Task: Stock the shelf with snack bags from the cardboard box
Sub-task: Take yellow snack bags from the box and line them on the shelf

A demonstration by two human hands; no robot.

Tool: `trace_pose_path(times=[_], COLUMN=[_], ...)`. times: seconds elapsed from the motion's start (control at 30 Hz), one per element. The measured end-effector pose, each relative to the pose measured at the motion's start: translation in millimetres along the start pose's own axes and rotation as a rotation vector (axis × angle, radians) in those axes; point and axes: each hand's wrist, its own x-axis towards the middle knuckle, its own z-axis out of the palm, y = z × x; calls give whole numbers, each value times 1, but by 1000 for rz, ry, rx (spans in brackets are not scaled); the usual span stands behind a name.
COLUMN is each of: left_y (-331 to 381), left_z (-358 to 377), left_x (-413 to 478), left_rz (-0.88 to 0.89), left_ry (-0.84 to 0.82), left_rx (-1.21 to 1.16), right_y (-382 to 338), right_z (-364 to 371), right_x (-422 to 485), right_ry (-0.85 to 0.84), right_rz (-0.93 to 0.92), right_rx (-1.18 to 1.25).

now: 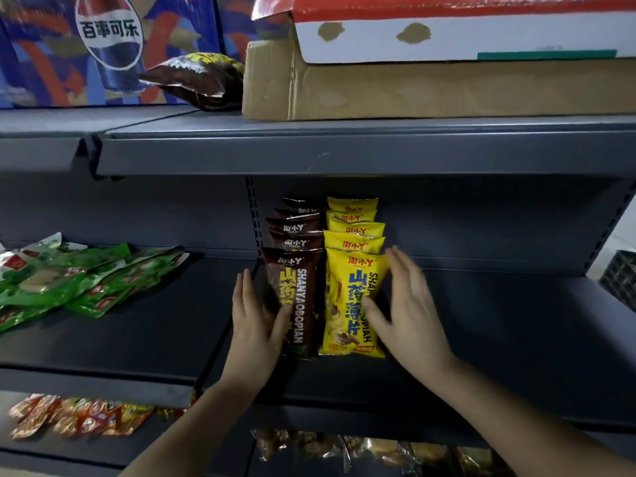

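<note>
Your left hand (256,315) lies flat against the left edge of the front brown bag (292,297), fingers straight and together, thumb across the bag's face; it presses and grips nothing. Your right hand (406,304) does the same on the right edge of the front yellow bag (351,297), with straight fingers, the thumb on the printed front and no hold taken. The two bags stand upright and touch each other, each heading a row of like bags that runs back to the rear panel. Both rows sit on the middle shelf (481,339), just right of the slotted upright.

Green packets (86,280) lie in a loose heap on the next bay to the left, well apart from your hands. On the top board the cardboard box (413,87) sits under a white and red box (447,36), with a loose dark bag (199,80) lying just beside it and a cola carton (103,46) further left. Below are orange packets (79,418) and clear packets (344,445). A black crate (619,280) shows at the far right.

Both your forearms reach up from below, wrists straight, palms facing each other across the two rows
</note>
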Motion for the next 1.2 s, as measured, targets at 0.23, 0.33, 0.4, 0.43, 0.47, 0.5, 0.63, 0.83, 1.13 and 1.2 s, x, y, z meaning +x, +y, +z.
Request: trace_pose_path(times=[0.23,0.33,0.4,0.43,0.47,0.5,0.63,0.83,1.13,1.2], left_y=[-17,-20,-21,-21,-21,-21,-22,-23,7,20], left_z=[27,32,34,35,35,35,35,26,18,18], left_x=[13,18,22,23,24,23,23,19,7,0], left_rz=[-147,-109,-93,-84,-77,-72,-70,-86,4,145], left_ry=[-36,3,2,3,5,8,-8,-80,85,162], left_rx=[1,49,61,66,68,67,78,215,409,386], right_y=[5,12,13,14,15,16,15,6,-22,-26], right_z=[35,45,50,52,54,56,59,51,21,12], right_x=[-3,1,4,5,6,6,4,0,-4,-8], right_ry=[-193,-157,-120,-101,-87,-68,-41,-76,-52,-42], right_rz=[-441,-471,-494,-504,-511,-519,-527,-480,-350,-312], right_rx=[-446,-475,-489,-496,-503,-507,-523,-529,-392,-345])
